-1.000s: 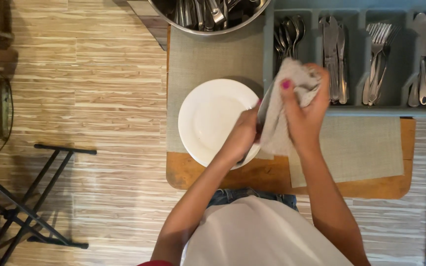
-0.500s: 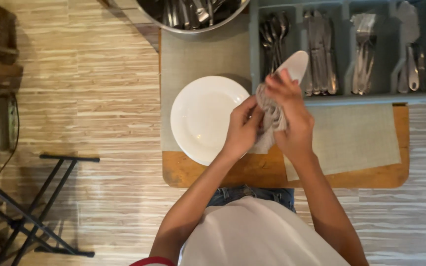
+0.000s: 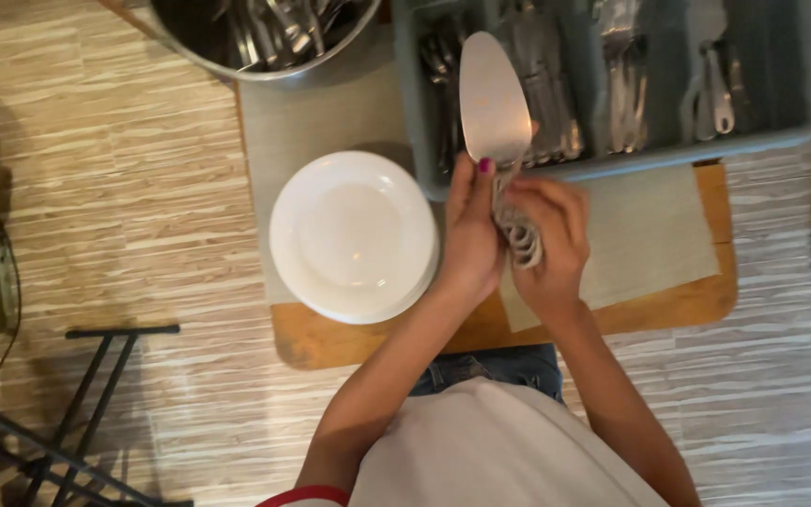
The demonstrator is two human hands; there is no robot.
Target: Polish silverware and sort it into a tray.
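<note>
server handle hidden, bowl cropped

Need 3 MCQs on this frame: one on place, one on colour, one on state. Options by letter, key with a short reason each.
1. Where does the stack of plates sit relative to the person's hands?
A. To their left
B. To their right
C. Inside the cutlery tray

2. What colour is the cutlery tray?
A. Red
B. Grey
C. Yellow

3. What is the state of the cake server?
A. Lying in the metal bowl
B. Flat on the plates
C. Held up in the hands, its handle wrapped in a cloth

Answers:
1. A: the white plates lie left of the left hand on the wooden board.
2. B: the compartment walls are grey.
3. C: the left hand and right hand grip the cloth round the handle, with the blade sticking up over the tray; the metal bowl sits apart, at top left.
</note>
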